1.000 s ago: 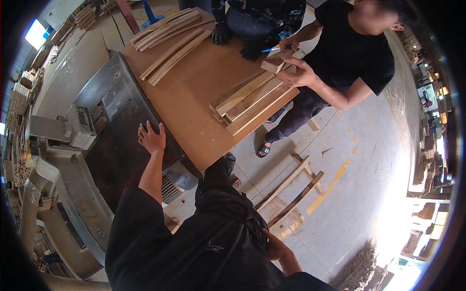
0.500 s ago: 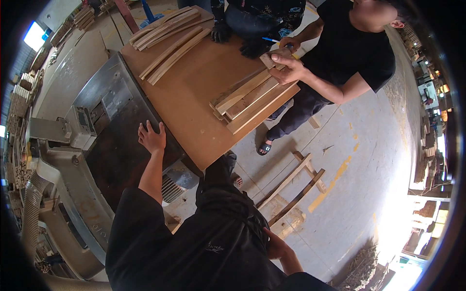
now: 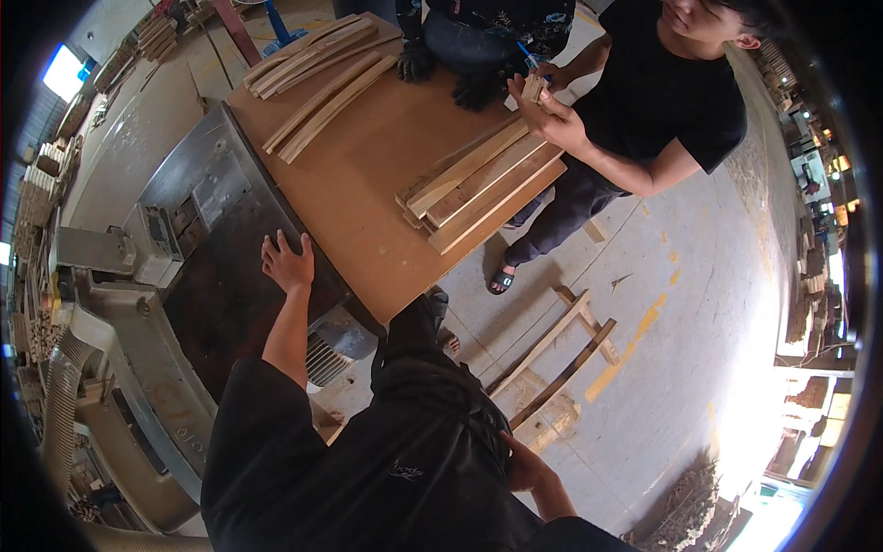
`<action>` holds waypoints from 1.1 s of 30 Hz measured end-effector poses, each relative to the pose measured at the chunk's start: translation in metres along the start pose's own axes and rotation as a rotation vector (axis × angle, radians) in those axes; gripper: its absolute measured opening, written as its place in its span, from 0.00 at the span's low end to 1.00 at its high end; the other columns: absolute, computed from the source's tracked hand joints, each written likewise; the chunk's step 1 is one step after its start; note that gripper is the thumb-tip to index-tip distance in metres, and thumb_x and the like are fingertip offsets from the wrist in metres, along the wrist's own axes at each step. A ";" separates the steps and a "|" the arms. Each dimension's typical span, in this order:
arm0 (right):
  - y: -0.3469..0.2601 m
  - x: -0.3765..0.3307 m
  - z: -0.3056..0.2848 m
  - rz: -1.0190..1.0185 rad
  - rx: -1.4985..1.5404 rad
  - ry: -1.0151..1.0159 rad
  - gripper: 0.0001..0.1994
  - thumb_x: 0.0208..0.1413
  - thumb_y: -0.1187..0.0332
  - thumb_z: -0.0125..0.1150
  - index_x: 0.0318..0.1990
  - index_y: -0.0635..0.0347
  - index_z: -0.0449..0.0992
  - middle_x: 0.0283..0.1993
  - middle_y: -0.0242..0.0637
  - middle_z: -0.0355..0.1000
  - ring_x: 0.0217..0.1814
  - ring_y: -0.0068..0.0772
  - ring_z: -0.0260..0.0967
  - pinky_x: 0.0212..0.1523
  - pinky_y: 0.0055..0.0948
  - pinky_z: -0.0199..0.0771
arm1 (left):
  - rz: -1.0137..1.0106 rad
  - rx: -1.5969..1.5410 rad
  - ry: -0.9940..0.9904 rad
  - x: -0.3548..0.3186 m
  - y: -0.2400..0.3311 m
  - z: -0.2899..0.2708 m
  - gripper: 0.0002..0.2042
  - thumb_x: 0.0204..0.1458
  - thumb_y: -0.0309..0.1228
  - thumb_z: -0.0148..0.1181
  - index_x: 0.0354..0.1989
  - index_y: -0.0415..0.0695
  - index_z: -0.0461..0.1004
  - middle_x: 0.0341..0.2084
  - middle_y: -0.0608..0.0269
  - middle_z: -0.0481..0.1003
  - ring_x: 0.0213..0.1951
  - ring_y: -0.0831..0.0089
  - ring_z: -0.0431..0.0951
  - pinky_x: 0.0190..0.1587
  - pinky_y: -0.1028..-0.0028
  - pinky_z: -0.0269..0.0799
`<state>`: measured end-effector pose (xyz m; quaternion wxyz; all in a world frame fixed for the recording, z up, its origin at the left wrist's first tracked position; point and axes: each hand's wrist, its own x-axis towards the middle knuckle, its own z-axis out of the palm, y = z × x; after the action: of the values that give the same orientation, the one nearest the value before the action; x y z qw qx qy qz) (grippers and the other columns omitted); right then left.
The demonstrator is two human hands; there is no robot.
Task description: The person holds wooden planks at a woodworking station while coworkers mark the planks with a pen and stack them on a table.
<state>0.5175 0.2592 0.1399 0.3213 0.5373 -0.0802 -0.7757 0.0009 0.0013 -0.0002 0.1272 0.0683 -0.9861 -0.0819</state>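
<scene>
My left hand (image 3: 290, 264) lies with its fingers spread on the dark metal bed (image 3: 225, 308) of a woodworking machine, close to the edge of a brown tabletop (image 3: 354, 216). It holds nothing. Against my right hip is my right hand (image 3: 524, 467), its fingers hidden by my dark clothing. Several wooden strips (image 3: 478, 189) are laid side by side on the right part of the tabletop. More strips, slightly curved (image 3: 336, 109), lie at its far left.
Across the tabletop, a person in a black shirt (image 3: 671, 101) holds a small wooden block (image 3: 533, 87) and a blue pen (image 3: 527, 53). Beside them are another person's black gloves (image 3: 478, 92). A wooden frame (image 3: 561, 359) lies on the floor at right. A ribbed hose (image 3: 63, 396) runs at left.
The person in the black shirt has raised and tilted the wooden block, and the pen has moved with their hand. Both my hands have stayed in place.
</scene>
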 end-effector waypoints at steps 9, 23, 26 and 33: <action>-0.002 -0.001 -0.001 0.033 -0.010 -0.047 0.41 0.53 0.40 0.60 0.62 0.69 0.63 0.65 0.48 0.63 0.68 0.44 0.60 0.70 0.45 0.52 | -0.008 -0.007 -0.004 0.000 0.001 -0.001 0.32 0.57 0.58 0.49 0.62 0.49 0.66 0.65 0.51 0.57 0.68 0.56 0.52 0.64 0.53 0.51; -0.002 -0.001 0.000 -0.008 -0.044 0.022 0.42 0.53 0.40 0.60 0.63 0.69 0.62 0.66 0.48 0.63 0.68 0.45 0.59 0.69 0.46 0.53 | -0.003 0.007 0.012 -0.001 0.000 0.001 0.31 0.56 0.58 0.49 0.62 0.49 0.67 0.65 0.51 0.58 0.67 0.56 0.53 0.64 0.54 0.52; -0.003 0.001 -0.004 -0.015 -0.061 0.032 0.43 0.53 0.40 0.60 0.64 0.70 0.61 0.66 0.49 0.62 0.68 0.46 0.59 0.70 0.47 0.52 | -0.006 0.021 0.020 -0.002 0.000 0.001 0.31 0.56 0.58 0.49 0.62 0.49 0.66 0.65 0.52 0.58 0.67 0.57 0.53 0.64 0.54 0.52; -0.002 -0.004 0.007 -0.007 -0.046 0.000 0.44 0.54 0.40 0.59 0.64 0.71 0.59 0.67 0.49 0.61 0.69 0.45 0.58 0.70 0.46 0.52 | 0.001 0.027 0.027 0.000 0.001 0.001 0.31 0.56 0.58 0.50 0.62 0.49 0.67 0.65 0.52 0.58 0.67 0.57 0.54 0.63 0.54 0.53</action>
<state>0.5115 0.2612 0.1446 0.3307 0.5301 -0.0605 -0.7784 0.0008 0.0025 -0.0011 0.1395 0.0707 -0.9854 -0.0674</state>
